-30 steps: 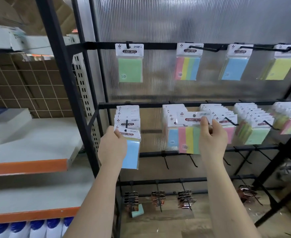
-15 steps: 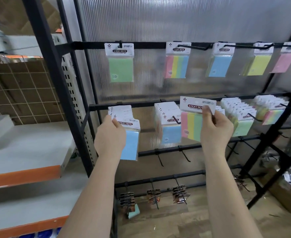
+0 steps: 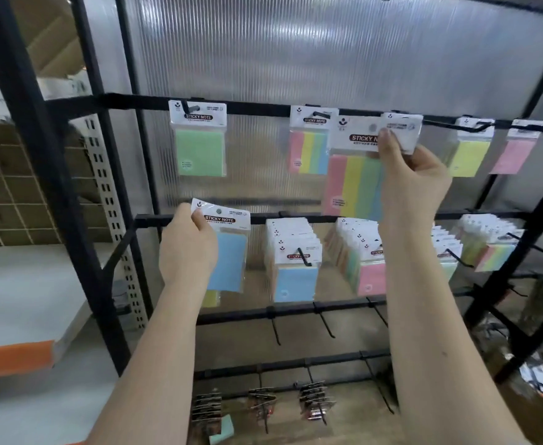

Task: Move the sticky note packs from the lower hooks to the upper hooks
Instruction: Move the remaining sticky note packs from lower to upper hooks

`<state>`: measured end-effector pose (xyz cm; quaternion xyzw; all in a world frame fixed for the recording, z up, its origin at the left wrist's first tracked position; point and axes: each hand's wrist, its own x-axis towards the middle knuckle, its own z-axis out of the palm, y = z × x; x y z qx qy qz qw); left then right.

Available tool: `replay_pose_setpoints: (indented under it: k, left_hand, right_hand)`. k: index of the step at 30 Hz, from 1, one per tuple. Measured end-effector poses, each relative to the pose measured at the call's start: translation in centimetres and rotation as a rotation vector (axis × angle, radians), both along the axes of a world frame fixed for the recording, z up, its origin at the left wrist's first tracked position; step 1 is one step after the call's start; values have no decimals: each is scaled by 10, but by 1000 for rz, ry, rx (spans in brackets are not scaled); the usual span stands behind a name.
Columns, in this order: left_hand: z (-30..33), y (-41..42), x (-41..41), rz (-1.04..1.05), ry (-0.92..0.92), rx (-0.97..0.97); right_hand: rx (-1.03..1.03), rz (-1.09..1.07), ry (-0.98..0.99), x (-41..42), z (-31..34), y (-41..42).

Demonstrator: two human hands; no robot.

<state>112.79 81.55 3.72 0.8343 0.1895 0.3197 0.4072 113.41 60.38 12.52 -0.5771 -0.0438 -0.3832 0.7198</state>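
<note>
Striped pack (image 3: 355,183) pinched by its white header in our right hand (image 3: 411,178), raised to the upper rail (image 3: 263,107) beside a hung striped pack (image 3: 310,146). Left hand (image 3: 188,248) grips a blue pack (image 3: 228,252) by its header corner at the lower rail (image 3: 257,219), fingers curled around it.

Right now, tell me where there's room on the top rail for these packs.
Room: each upper hook carries one pack, and rail is bare between the green pack and the striped pack. Crowded: the lower stacks. Right hand holds a striped pack, left hand a blue one.
</note>
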Motion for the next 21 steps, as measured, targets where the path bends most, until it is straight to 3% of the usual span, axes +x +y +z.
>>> replay_pose_setpoints:
  k: [21]
  left_hand:
    - [1, -21, 27, 68, -20, -27]
  right_hand:
    - [13, 59, 63, 41, 13, -13]
